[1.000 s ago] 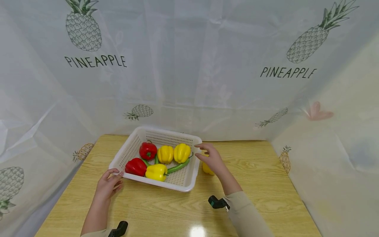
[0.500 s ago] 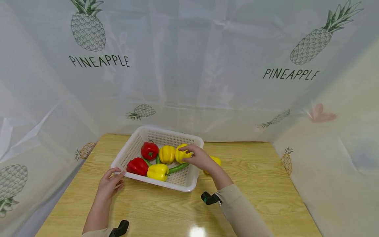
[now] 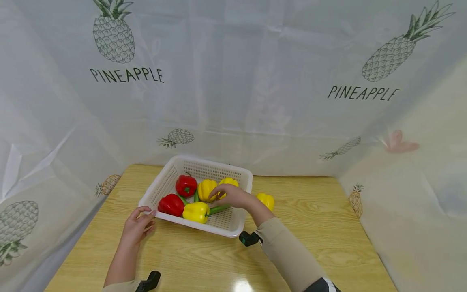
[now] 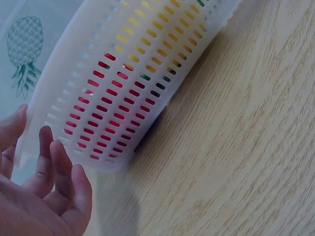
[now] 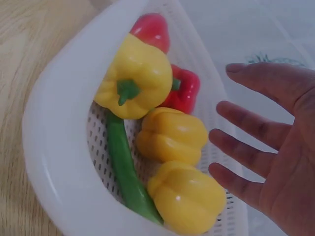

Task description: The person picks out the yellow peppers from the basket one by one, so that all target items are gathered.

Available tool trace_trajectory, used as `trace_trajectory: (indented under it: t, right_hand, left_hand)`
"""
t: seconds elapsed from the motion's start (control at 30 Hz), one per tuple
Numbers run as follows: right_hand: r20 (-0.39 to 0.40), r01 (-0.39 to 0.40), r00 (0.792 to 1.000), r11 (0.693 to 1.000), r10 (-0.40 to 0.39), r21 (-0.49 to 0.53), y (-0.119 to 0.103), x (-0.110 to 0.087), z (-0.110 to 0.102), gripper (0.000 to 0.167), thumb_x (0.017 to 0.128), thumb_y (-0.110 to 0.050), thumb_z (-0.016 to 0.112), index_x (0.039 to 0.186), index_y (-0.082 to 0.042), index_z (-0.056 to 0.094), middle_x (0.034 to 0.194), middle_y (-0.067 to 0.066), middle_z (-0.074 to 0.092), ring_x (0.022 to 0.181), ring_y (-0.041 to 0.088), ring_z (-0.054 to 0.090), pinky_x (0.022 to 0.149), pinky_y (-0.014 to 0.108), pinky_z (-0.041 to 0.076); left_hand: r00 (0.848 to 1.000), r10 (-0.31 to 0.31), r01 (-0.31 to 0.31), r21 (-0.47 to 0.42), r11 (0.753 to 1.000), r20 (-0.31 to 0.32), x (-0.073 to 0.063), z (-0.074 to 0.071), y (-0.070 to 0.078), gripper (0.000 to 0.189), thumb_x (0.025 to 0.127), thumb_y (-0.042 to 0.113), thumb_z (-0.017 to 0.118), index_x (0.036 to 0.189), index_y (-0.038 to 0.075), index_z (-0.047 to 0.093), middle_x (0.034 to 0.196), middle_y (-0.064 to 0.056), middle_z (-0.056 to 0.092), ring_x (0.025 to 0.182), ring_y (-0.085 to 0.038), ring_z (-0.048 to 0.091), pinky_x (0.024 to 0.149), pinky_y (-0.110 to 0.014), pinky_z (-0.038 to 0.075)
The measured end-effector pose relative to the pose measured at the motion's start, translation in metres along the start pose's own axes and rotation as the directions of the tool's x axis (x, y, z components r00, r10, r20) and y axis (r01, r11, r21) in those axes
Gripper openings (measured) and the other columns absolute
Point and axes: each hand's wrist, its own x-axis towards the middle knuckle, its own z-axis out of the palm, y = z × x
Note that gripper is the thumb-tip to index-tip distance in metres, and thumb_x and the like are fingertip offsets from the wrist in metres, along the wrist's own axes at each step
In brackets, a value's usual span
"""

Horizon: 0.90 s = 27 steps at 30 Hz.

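Observation:
A white perforated plastic basket (image 3: pixel 240 227) sits at an angle on the table. My left hand (image 3: pixel 136 229) grips its near left corner, thumb at the rim and fingers (image 4: pixel 63 167) by the outer wall. Over the basket hovers my right hand (image 3: pixel 233 196), its fingers spread apart with nothing between them in the right wrist view. Below it lie a front yellow bell pepper (image 3: pixel 196 212) and two rear ones, a middle (image 5: pixel 172 135) and a right (image 5: pixel 187 196). Two red bell peppers, near (image 3: pixel 170 205) and far (image 3: pixel 186 185), fill the left side. Green chili peppers (image 5: pixel 123 162) lie between them.
Another yellow bell pepper (image 3: pixel 267 200) lies on the wooden table (image 3: pixel 310 227), right of the basket and partly behind the right forearm. A white pineapple-print sheet (image 3: pixel 233 101) hangs behind the table and along both sides.
My right hand has moved left from the basket's right rim to above the yellow bell peppers. The left hand stays at the corner; the view has shifted slightly.

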Motion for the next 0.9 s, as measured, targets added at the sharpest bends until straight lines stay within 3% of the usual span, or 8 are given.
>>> trace_trajectory:
  t: [0.37, 0.7, 0.9]
  right_hand:
    - [0.122, -0.029, 0.992, 0.999, 0.032, -0.022, 0.006, 0.022, 0.01, 0.029, 0.088, -0.005, 0.071, 0.117, -0.006, 0.068, 0.121, 0.008, 0.065, 0.105, 0.02, 0.06, 0.086, 0.026, 0.049]
    - [0.176, -0.103, 0.978, 0.993, 0.11, -0.051, 0.002, 0.034, 0.018, 0.026, 0.084, -0.003, 0.075, 0.108, -0.014, 0.072, 0.109, -0.006, 0.065, 0.094, 0.014, 0.054, 0.082, 0.025, 0.047]
    - [0.228, -0.069, 0.97, 0.995, 0.083, -0.068, 0.003, 0.044, 0.025, 0.025, 0.083, 0.0, 0.075, 0.102, -0.016, 0.072, 0.101, -0.006, 0.062, 0.089, 0.013, 0.048, 0.076, 0.024, 0.044]
  left_hand:
    - [1.0, 0.0, 0.0, 0.008, 1.0, -0.004, -0.001, 0.0, 0.001, 0.016, 0.093, 0.022, 0.07, 0.088, 0.031, 0.057, 0.073, 0.009, 0.064, 0.072, -0.012, 0.062, 0.071, -0.028, 0.055]
    - [1.0, -0.005, 0.005, 0.001, 1.0, 0.005, -0.001, 0.002, 0.001, 0.016, 0.094, 0.021, 0.069, 0.088, 0.031, 0.057, 0.073, 0.01, 0.063, 0.072, -0.012, 0.061, 0.071, -0.027, 0.055]
    - [1.0, 0.008, -0.008, 0.01, 1.0, -0.002, 0.0, 0.001, 0.0, 0.017, 0.094, 0.021, 0.068, 0.087, 0.032, 0.058, 0.077, 0.01, 0.065, 0.072, -0.012, 0.062, 0.07, -0.028, 0.055]
